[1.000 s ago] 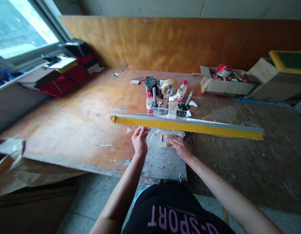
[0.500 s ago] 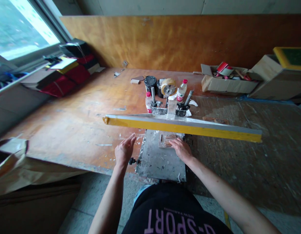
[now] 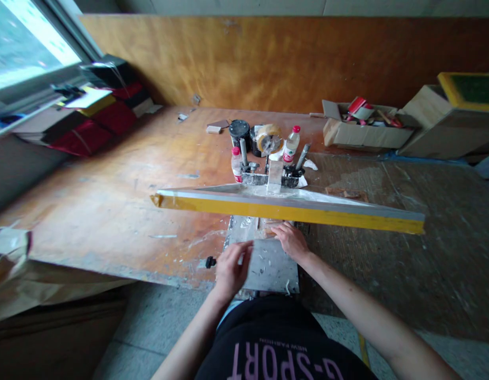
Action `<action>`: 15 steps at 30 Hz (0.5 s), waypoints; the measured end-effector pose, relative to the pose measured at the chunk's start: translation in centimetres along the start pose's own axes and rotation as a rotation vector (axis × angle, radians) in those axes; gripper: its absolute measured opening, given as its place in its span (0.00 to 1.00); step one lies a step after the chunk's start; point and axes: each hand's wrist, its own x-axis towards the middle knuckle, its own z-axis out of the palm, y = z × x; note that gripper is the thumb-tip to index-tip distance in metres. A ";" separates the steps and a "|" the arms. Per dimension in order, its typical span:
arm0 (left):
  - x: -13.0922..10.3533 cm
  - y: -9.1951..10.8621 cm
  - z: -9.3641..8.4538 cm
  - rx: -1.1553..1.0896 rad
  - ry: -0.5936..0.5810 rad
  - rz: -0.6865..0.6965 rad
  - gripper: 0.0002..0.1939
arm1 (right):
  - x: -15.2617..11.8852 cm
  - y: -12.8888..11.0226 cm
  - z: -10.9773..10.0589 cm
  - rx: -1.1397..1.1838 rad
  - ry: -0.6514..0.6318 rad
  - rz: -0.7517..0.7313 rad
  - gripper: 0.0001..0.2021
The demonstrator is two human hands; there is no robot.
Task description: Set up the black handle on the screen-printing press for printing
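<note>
"Because I only have the head camera's feed, tell me: has the left hand (image 3: 230, 268) swung in?"

"It has. Half a second ago I had it out over the wooden table (image 3: 109, 211); now it's across the left side of the metal plate (image 3: 274, 270), near the right hand (image 3: 294, 245). Touching or not, I can't tell."

"Anything in it?"

"Nothing I can see. Its fingers are loosely bent, with a gap to the thumb."

"And the right?"

"It has stayed put, fingertips at the wooden pieces (image 3: 271, 231), which lie on the far part of the plate, just below the yellow bar (image 3: 287, 212) in my view. Whether those fingers grip a piece or merely rest there, I can't tell."

"Has the bar moved?"

"It sits lower in the feed, but the camera has shifted too."

"Meaning?"

"Both hands are gathered at the plate, I'd judge, with only the right at the pieces."
</note>
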 end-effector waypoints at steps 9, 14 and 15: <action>1.3 -1.2 13.6 0.168 -0.231 0.124 0.27 | 1.4 1.7 -2.1 0.164 -0.051 0.064 0.18; 1.1 -1.5 13.7 0.222 -0.261 0.134 0.27 | 5.0 0.7 -2.9 0.151 0.034 -0.008 0.16; 1.2 -1.3 13.7 0.227 -0.267 0.134 0.26 | 6.0 0.1 -2.7 0.152 0.036 -0.029 0.16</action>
